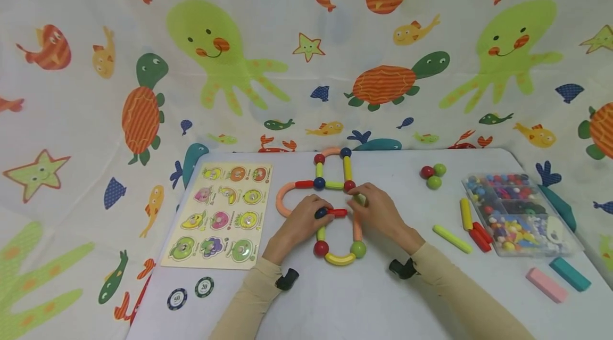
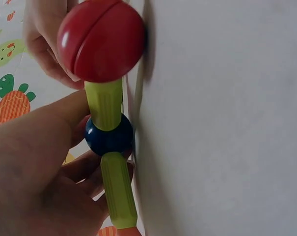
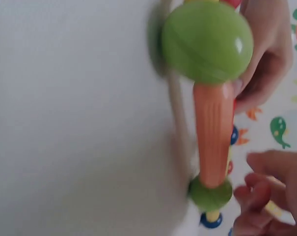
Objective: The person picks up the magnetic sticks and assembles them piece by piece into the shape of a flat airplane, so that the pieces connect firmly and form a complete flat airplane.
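Observation:
My left hand (image 1: 303, 218) pinches a dark blue ball (image 2: 109, 133) in the middle of the toy frame. A red stick (image 1: 338, 212) reaches right from that ball. In the left wrist view, green sticks (image 2: 120, 189) join the ball on two sides, with a red ball (image 2: 101, 40) at the near end. My right hand (image 1: 380, 213) is over the frame's right side, fingers loosely bent. In the right wrist view its fingers (image 3: 260, 194) are beside a green ball (image 3: 210, 193) on an orange stick (image 3: 213, 132); a gap shows between them.
The frame's upper loop (image 1: 348, 168) and a curved orange piece (image 1: 282, 199) lie around the hands. A fruit puzzle board (image 1: 261, 175) is at left, near two chips (image 1: 204, 287). Loose balls (image 1: 434, 182), sticks (image 1: 452, 239), blocks (image 1: 547, 284) and a bead box (image 1: 572, 241) are at right.

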`<state>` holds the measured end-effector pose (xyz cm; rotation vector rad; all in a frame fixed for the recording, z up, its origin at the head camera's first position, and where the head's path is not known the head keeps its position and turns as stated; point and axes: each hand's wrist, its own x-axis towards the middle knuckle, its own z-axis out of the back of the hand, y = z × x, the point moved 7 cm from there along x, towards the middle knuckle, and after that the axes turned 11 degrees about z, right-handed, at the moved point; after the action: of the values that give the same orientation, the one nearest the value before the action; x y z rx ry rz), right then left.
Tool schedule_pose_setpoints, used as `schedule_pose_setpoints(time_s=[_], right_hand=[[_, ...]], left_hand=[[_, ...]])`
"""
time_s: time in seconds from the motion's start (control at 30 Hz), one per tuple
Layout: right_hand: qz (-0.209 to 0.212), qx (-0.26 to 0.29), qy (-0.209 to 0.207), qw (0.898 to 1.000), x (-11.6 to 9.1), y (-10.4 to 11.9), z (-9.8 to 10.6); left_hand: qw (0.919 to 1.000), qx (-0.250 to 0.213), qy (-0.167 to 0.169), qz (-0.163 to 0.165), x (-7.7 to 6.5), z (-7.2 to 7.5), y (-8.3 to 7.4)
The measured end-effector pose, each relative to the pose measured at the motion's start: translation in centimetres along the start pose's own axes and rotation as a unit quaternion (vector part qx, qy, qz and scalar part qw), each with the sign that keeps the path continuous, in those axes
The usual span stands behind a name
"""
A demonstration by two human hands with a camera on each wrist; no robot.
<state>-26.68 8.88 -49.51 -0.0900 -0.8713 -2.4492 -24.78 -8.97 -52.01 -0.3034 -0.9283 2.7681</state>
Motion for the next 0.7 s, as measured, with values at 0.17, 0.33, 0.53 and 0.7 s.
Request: schedule_pose_setpoints(time_s=[0.17, 0.33, 0.53, 0.7], right_hand=[[-0.054, -0.024, 0.001, 0.998, -0.4, -1.5, 0.4], [-0.067, -0.018, 0.034, 0.997, -0.8, -1.8, -0.4], [-0.056, -0.007, 0.048, 0.997, -1.3, -1.2, -0.6], [-0.055, 0.004, 0.062, 0.997, -1.7, -0.8, -0.9]], left_hand=[[1.0, 0.002, -0.003, -0.001, 0.1, 0.0, -0.1], [1.0, 0.0, -0.002, -0.002, 0.1, -0.1, 0.0], [1.0, 0.0, -0.005, -0.006, 0.0, 0.2, -0.1], [0.9999, 0.004, -0.009, -0.011, -0.1, 0.2, -0.2]])
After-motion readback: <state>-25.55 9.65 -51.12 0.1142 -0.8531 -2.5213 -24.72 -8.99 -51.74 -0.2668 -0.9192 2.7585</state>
